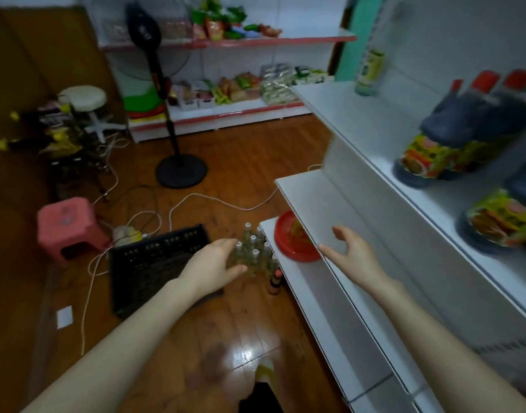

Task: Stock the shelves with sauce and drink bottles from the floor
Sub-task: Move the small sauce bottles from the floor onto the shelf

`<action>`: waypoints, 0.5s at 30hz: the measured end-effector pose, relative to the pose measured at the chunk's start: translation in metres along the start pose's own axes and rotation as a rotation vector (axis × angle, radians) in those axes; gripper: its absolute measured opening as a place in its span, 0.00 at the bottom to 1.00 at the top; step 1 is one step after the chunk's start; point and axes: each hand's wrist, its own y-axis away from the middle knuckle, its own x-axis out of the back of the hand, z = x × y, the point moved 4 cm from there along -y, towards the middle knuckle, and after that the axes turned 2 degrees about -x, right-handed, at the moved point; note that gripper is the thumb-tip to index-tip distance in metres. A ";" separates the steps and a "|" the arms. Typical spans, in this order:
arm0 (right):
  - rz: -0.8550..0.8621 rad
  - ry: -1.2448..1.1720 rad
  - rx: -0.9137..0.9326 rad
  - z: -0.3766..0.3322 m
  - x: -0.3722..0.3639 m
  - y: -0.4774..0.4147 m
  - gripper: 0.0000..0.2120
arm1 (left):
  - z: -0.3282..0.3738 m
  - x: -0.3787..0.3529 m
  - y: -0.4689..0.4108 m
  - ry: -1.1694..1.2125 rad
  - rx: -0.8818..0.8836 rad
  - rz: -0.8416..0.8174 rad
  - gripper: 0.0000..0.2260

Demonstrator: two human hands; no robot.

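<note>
On the floor (196, 317), against the bottom shelf (300, 284), stood clustered clear bottles (254, 251). My left hand (214, 263) hovered beside them, fingers wide, empty; right hand (354, 257) likewise. Step: pickup; next called for gripping 1 bottle.

White shelves (360, 120) stood over a glossy brown plank floor (240, 162), where clear bottles (252, 248) wore white caps. Dark sauce bottles (452, 138) carried red caps and yellow-green labels. A red plate (285, 245), pink stool (65, 222), black latticed crate (154, 263) and white cable (211, 201) added colour; the far shelving (240, 111) was edged in red.
</note>
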 end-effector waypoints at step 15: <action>-0.258 0.071 -0.148 0.110 -0.171 -0.152 0.30 | -0.128 -0.150 -0.149 0.055 0.209 -0.260 0.30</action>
